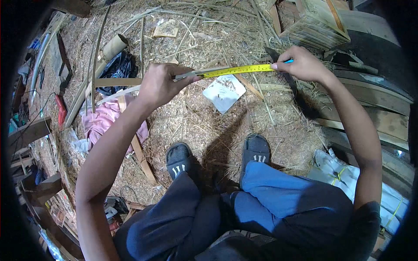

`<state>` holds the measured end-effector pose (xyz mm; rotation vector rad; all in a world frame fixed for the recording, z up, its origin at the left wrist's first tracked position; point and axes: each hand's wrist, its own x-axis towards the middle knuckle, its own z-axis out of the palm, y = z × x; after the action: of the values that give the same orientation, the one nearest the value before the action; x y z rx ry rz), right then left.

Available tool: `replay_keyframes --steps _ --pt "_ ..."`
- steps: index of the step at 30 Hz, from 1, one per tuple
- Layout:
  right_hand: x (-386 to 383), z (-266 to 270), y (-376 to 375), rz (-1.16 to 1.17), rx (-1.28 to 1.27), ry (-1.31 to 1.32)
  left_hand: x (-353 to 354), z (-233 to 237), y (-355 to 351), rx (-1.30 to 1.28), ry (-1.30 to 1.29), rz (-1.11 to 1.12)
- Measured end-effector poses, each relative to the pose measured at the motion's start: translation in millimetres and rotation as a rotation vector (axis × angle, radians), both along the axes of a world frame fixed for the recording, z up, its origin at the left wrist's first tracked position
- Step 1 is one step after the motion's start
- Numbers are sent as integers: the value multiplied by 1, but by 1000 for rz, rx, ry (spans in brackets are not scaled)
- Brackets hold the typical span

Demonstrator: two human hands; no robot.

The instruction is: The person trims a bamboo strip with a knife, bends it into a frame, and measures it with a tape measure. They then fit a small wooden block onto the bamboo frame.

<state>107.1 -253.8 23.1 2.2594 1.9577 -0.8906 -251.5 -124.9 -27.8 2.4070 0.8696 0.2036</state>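
A yellow measuring tape (237, 69) is stretched between my two hands, above the straw-covered ground. My left hand (163, 82) is closed round the tape's left end and a thin pale strip (179, 76) beside it. At the other end my right hand (302, 64) pinches the tape, and a blue-tipped object (288, 61) shows between its fingers. Just below the tape a creased white sheet (224, 92) lies on the ground.
Pink cloth (102, 122) and a black plastic bag (119, 71) lie at the left, near a red tool (60, 109). Curved boards (374, 115) are stacked at the right, above white wrapped bundles (348, 178). My sandalled feet (178, 158) stand below the sheet.
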Motion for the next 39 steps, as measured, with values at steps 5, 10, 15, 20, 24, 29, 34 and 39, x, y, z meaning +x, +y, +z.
replay_keyframes --steps 5,10,15,20,24,29,34,39 --pt "6 -7 0 31 17 -6 -2 -4 -1 -8 -83 1" --pt "9 -10 1 42 22 12 0 0 -1 -42 -74 23" --pt "11 -11 1 50 51 3 0 1 -1 -38 -86 4" --pt "7 -6 1 24 7 23 1 1 -1 -52 -49 17" --pt "6 -5 1 31 39 31 2 1 -1 -26 -21 12" --pt "5 0 6 2 -84 -17 3 2 -4 32 -74 -6" --pt "2 2 6 -48 -125 4 2 -3 -3 52 -103 -10" --pt "3 2 6 -2 -104 -22 2 -1 -2 38 -65 -7"
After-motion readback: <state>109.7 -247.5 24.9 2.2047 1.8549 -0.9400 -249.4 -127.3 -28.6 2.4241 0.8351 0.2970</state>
